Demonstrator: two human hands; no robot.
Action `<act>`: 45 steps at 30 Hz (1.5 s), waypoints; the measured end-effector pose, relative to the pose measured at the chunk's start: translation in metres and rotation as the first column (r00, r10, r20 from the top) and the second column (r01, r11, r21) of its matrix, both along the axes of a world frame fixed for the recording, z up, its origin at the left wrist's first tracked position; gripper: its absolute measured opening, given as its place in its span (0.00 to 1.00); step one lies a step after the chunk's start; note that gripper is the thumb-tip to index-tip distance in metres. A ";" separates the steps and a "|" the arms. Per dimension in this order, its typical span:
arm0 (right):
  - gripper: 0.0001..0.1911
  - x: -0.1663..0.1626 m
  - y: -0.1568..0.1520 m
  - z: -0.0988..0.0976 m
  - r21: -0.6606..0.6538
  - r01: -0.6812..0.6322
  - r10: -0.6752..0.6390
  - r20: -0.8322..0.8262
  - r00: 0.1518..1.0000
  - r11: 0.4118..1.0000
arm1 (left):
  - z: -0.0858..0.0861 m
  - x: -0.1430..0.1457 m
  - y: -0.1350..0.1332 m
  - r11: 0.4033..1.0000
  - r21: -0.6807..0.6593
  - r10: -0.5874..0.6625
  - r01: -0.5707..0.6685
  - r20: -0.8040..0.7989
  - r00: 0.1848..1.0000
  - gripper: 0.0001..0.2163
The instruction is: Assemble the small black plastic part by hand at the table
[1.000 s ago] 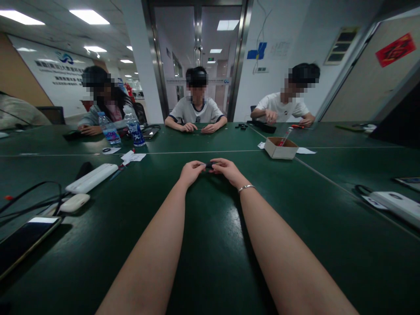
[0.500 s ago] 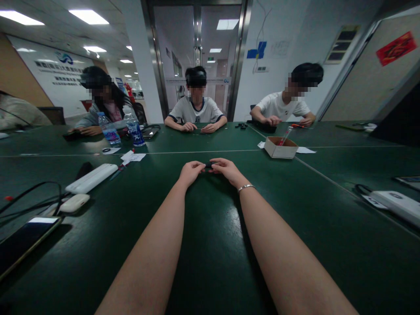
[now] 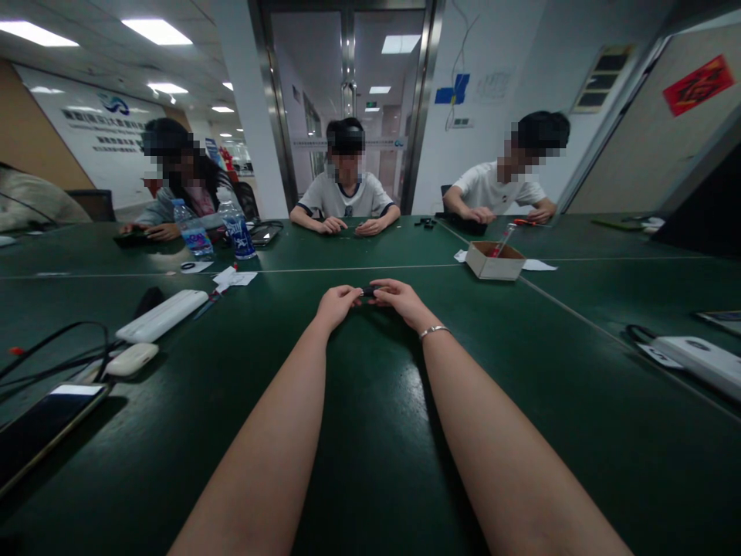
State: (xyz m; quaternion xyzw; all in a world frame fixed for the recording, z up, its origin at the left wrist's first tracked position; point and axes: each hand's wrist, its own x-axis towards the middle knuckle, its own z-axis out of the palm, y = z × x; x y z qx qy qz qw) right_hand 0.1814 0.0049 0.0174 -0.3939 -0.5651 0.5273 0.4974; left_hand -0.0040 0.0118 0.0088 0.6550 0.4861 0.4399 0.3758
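Note:
Between my two hands is a small black object (image 3: 368,292), too small and too covered by fingers to tell its kind. The fingertips of my left hand (image 3: 339,304) pinch its left end, where a light, metal-like bit shows. My right hand (image 3: 399,300) closes on the right end with thumb and forefinger, and a silver bracelet (image 3: 434,331) circles that wrist. Both hands are just above or resting on the dark green table (image 3: 370,432), with forearms stretched forward.
To the left lie a white power bank (image 3: 163,315), a white case (image 3: 133,358), cables and a phone (image 3: 49,421). Two bottles (image 3: 237,228) and an open box (image 3: 495,262) stand farther back. A white device (image 3: 703,359) lies right. Several people sit across the table.
My hands and the black object stay in practically the same place. No clear movement shows.

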 end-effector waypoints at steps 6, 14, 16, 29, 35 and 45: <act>0.11 0.000 0.001 -0.001 -0.001 -0.002 0.002 0.006 1.000 1.000 | -0.002 -0.001 0.002 1.000 0.007 0.005 -0.004 -0.032 0.999 0.17; 0.11 0.000 0.000 0.000 0.004 -0.017 0.017 -0.007 1.000 1.000 | -0.006 -0.002 0.006 1.000 0.012 -0.016 0.016 -0.025 1.000 0.19; 0.12 0.000 0.000 0.000 0.006 -0.017 0.017 -0.009 1.000 1.000 | -0.007 -0.002 0.006 1.000 0.014 -0.014 0.014 -0.025 1.000 0.19; 0.11 0.000 0.001 0.000 -0.005 -0.025 0.025 0.001 1.000 1.000 | -0.002 -0.002 0.001 1.000 0.004 -0.014 0.015 -0.070 0.997 0.20; 0.11 0.001 0.002 -0.001 -0.003 -0.029 0.029 0.008 1.000 1.000 | -0.001 -0.003 0.000 1.000 0.011 -0.014 0.015 -0.092 0.996 0.21; 0.12 0.001 0.003 -0.001 -0.006 -0.032 0.032 0.011 0.999 0.999 | 0.000 -0.003 -0.001 1.000 0.011 -0.007 0.009 -0.147 0.989 0.23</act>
